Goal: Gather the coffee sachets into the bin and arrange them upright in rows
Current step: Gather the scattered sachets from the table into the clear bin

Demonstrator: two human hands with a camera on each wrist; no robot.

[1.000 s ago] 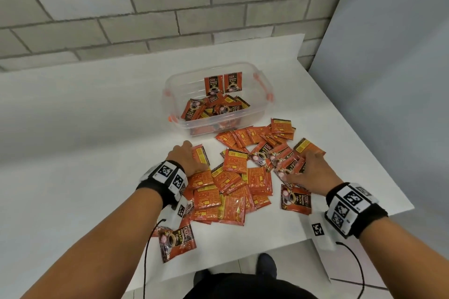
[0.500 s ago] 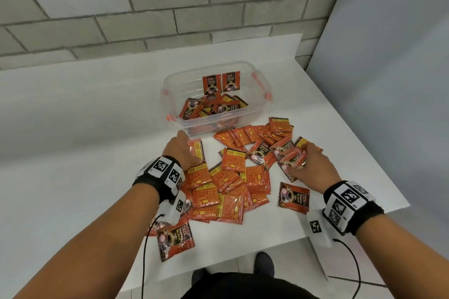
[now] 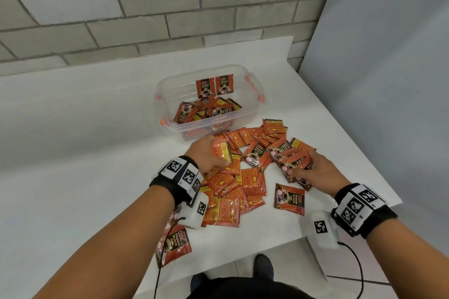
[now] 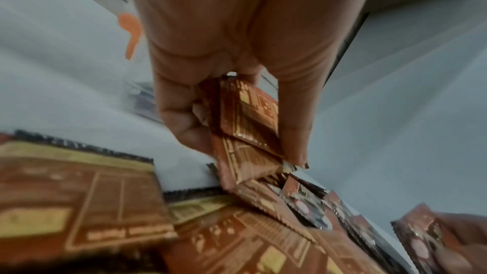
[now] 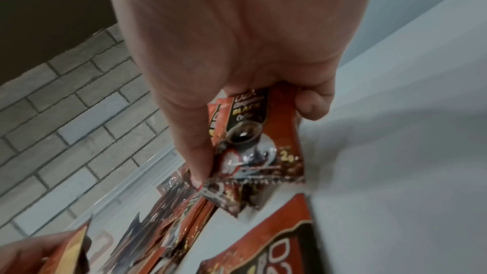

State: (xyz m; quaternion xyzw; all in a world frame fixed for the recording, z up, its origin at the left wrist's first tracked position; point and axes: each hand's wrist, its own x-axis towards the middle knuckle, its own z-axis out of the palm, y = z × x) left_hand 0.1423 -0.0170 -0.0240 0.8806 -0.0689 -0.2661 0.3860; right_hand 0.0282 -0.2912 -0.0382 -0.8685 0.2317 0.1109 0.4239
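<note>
Near the worktop's (image 3: 73, 153) front edge, the left hand (image 3: 202, 154) and right hand (image 3: 313, 172) are each pinching sachets (image 3: 247, 177) in curled fingers (image 4: 181, 120), short of the bin (image 3: 252, 104).

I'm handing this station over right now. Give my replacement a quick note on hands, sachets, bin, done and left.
Left hand grips a few orange coffee sachets, back sides out.
Right hand grips a bunch of sachets, fronts out.
Clear plastic bin: two sachets upright against the far wall, the rest lying loose.
Most sachets lie scattered on the white table.
Left: bin the rest, stand all in rows.
</note>
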